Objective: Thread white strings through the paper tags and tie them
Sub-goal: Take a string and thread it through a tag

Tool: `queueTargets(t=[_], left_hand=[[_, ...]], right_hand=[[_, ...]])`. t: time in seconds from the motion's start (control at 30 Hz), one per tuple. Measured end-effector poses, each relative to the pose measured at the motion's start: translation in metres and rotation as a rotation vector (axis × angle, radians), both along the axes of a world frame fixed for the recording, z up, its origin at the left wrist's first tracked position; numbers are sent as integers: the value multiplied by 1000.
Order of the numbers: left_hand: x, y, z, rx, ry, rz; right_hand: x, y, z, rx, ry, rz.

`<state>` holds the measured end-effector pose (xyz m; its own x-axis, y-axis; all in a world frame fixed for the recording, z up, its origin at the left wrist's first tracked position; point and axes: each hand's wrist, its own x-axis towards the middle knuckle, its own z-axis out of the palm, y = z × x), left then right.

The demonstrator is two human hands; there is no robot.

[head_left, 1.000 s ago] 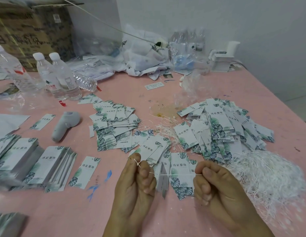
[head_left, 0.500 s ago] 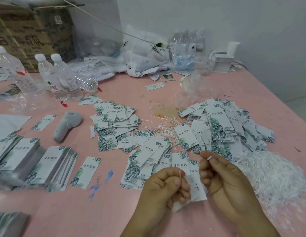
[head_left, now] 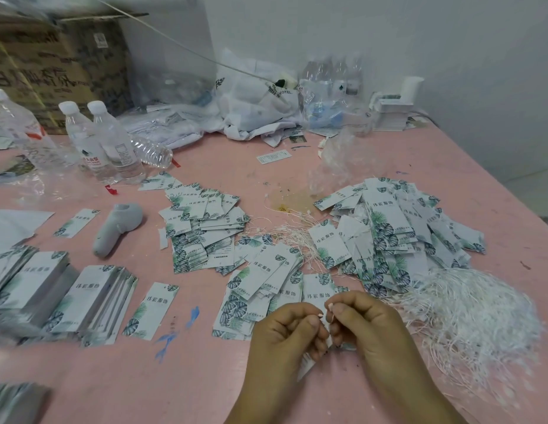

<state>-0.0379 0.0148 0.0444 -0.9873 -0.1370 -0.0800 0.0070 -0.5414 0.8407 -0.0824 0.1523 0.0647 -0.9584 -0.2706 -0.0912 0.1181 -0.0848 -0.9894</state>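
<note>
Head view: left hand [head_left: 285,335] and right hand [head_left: 367,325] fingers pinch string [head_left: 327,313], tag [head_left: 306,364] below; bare table [head_left: 144,387] left.

Your hands [head_left: 328,328] sit close together at the near edge, hemmed on the right by the heap of white strings [head_left: 474,313] and ahead by loose tags [head_left: 266,286]. To your left a bare strip of pink counter [head_left: 98,377] runs along the near edge — an open path. Farther left, stacked tags [head_left: 83,301] block the way. A clear lane runs between the middle tag pile [head_left: 202,228] and the right tag pile [head_left: 398,231] — narrowed by tangled strings [head_left: 291,237]. Water bottles [head_left: 104,142] stand at the far left.
</note>
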Motion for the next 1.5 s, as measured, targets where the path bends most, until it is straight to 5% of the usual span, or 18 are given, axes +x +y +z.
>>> queueTargets(t=[0.13, 0.8, 1.5], left_hand=[[3, -1, 3, -275, 50, 36], [4, -4, -1, -559, 44, 222], [6, -1, 9, -498, 70, 153]], right_hand=[[5, -3, 3, 1, 10, 3], [15, -12, 15, 35, 97, -83], [13, -9, 11, -7, -41, 0]])
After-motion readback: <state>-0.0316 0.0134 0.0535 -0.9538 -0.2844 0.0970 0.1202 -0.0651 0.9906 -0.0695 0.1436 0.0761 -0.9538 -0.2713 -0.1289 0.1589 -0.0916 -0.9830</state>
